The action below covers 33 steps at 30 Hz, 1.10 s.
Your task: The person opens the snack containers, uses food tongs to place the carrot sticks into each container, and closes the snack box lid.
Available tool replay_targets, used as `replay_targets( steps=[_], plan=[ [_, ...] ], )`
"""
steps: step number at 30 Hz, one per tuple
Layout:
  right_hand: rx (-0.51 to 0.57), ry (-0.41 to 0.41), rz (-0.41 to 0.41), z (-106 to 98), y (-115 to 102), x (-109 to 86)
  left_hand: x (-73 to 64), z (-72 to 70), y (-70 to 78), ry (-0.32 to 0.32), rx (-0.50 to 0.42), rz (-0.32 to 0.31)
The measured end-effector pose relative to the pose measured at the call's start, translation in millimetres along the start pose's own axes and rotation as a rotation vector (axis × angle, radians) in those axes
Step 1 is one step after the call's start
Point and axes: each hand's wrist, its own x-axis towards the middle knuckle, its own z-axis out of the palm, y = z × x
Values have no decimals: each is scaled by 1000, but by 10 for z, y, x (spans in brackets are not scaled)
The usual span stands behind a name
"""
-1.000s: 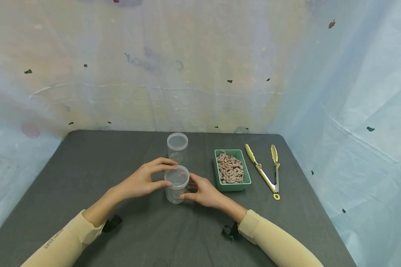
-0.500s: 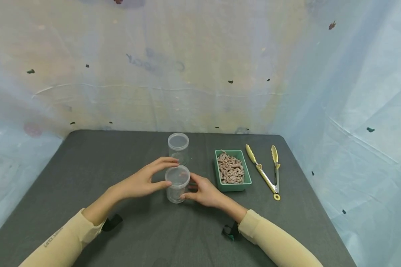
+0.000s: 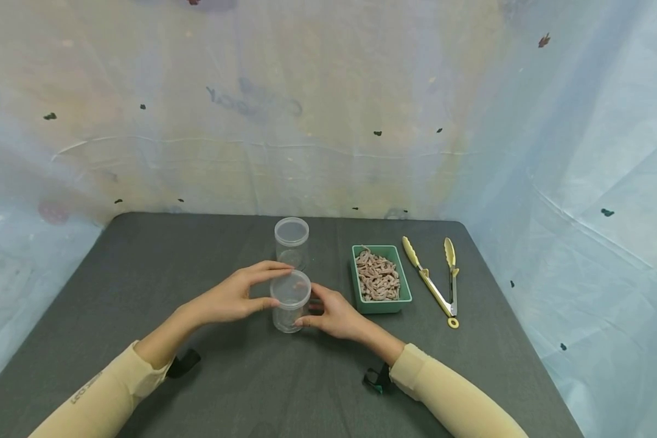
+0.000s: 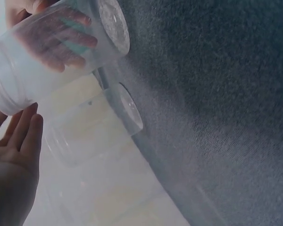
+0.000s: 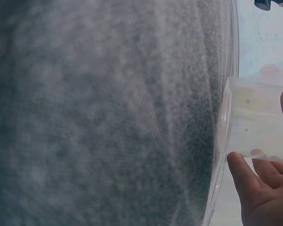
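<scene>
A clear plastic jar (image 3: 286,319) stands upright on the dark table, with a translucent lid (image 3: 291,291) on top. My left hand (image 3: 227,298) spans the lid from the left, thumb at its near side and fingers at its far side. From the right, my right hand (image 3: 336,315) grips the jar's lower body between thumb and fingers. In the left wrist view, the right hand's fingers show through the jar wall (image 4: 42,80). The right wrist view has my right hand (image 5: 269,197) against the jar's side (image 5: 257,117). The jar holds nothing visible.
A second lidded clear jar (image 3: 291,240) stands just behind the first. To the right sits a green tray (image 3: 383,308) full of greyish-brown strips (image 3: 379,277). Beyond it lie spread tongs (image 3: 435,289) with yellow tips. Plastic sheeting (image 3: 328,109) hangs behind the table.
The left hand's fingers have drawn slightly closer together at the lid's far side. The jar and the right hand stay in place.
</scene>
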Motion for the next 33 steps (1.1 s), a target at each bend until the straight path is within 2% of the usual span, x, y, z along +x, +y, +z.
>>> replay_targets(
  steps=[6,9,12,19,23,27,33],
  plan=[
    [3,3,2,1,4,-3,11,75,-15,105,0,-24],
    [4,2,2,-2,7,0,14,100,-26,122,2,-26],
    [7,-2,9,-5,2,2,12,88,-41,90,-2,-20],
    [5,-6,12,-9,-12,-6,22,-29,-20,-73,-76,39],
    [10,-8,16,-12,-13,-7,29,-63,14,-109,-81,35],
    [6,-7,14,-12,-12,-4,39,-59,23,-81,-55,44],
    [5,-8,8,-11,-5,-3,56,-2,11,35,11,53]
  ],
)
